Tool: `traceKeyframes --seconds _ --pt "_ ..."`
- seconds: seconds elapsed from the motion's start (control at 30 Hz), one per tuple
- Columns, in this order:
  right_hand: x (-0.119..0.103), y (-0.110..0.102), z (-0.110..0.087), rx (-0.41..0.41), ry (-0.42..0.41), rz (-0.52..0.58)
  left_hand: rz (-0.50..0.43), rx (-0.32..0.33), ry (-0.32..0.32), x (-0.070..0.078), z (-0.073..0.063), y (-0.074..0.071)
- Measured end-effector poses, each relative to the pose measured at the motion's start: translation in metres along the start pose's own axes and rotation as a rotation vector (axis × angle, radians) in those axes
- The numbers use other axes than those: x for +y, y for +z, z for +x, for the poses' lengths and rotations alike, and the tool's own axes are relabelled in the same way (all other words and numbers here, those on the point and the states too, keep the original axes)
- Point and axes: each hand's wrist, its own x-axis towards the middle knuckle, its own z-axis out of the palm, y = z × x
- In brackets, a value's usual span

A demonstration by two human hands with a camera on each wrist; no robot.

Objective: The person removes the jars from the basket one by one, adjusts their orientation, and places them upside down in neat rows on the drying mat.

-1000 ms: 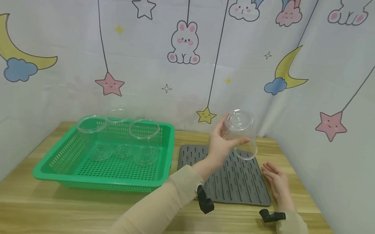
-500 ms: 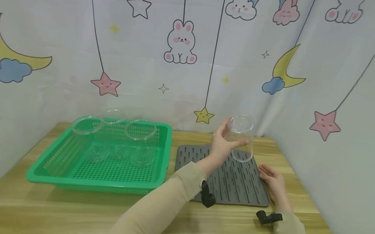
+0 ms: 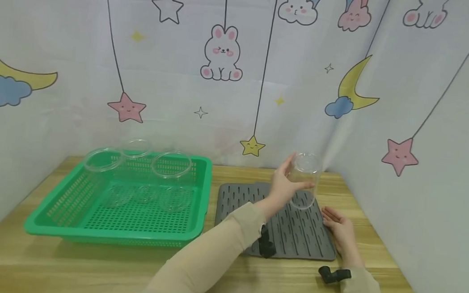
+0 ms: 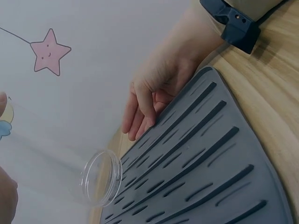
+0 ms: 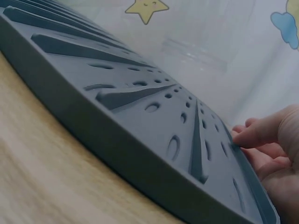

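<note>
My left hand (image 3: 281, 189) grips a clear plastic cup (image 3: 306, 180), thumb on the near side, fingers around its left. The cup is upside down, its rim low over the back right part of a grey ridged drying mat (image 3: 293, 239). In the left wrist view the cup's rim (image 4: 102, 178) shows above the mat, with only bits of the left hand at the edge. My right hand (image 3: 340, 229) rests by the mat's right edge, fingers loosely bent and holding nothing; in the right wrist view its thumb (image 5: 259, 133) lies at the mat's edge.
Left of the mat stands a green plastic basket (image 3: 206, 198) with perforated sides. Inside it are three clear cups, mouths up, one of them the nearest-right cup (image 3: 172, 178). A printed white curtain (image 3: 174, 71) hangs behind the wooden table (image 3: 110, 269) and along its right side.
My left hand has lowered the upside-down cup toward the mat, and the cup has gone from tilted to nearly upright. The right hand stays by the mat. The head view has turned slightly right.
</note>
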Motion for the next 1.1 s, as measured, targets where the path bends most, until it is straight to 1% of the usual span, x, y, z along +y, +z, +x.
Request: traceKeyframes --seconds 0.1,0.27,0.33,0.57,0.67,0.8,0.9,1.0,1.1 --pt "-0.001 0.001 0.000 0.004 0.012 -0.009 0.035 -0.012 -0.010 -0.003 0.002 0.003" --pt "-0.003 0.002 -0.001 0.008 0.030 -0.017 0.080 -0.024 -0.008 -0.007 0.006 0.008" --pt "-0.003 0.002 -0.001 0.010 0.029 -0.016 0.084 -0.026 -0.006 -0.008 0.008 0.010" --pt "0.001 0.002 0.002 0.023 0.038 -0.001 0.064 -0.035 -0.042 -0.014 0.011 0.013" --pt "0.002 0.003 0.002 0.025 0.038 -0.001 0.074 -0.034 -0.051 -0.014 0.014 0.013" --pt "0.001 0.004 0.002 0.022 0.029 -0.007 0.125 -0.037 -0.066 -0.013 0.018 0.016" --pt "0.000 0.003 0.002 0.023 0.023 -0.006 0.189 -0.041 -0.075 -0.011 0.022 0.020" --pt "0.000 0.003 0.002 0.024 0.024 -0.006 0.232 -0.041 -0.088 -0.009 0.025 0.024" --pt "0.000 0.004 0.002 0.020 0.030 -0.014 0.247 -0.045 -0.104 -0.006 0.027 0.025"
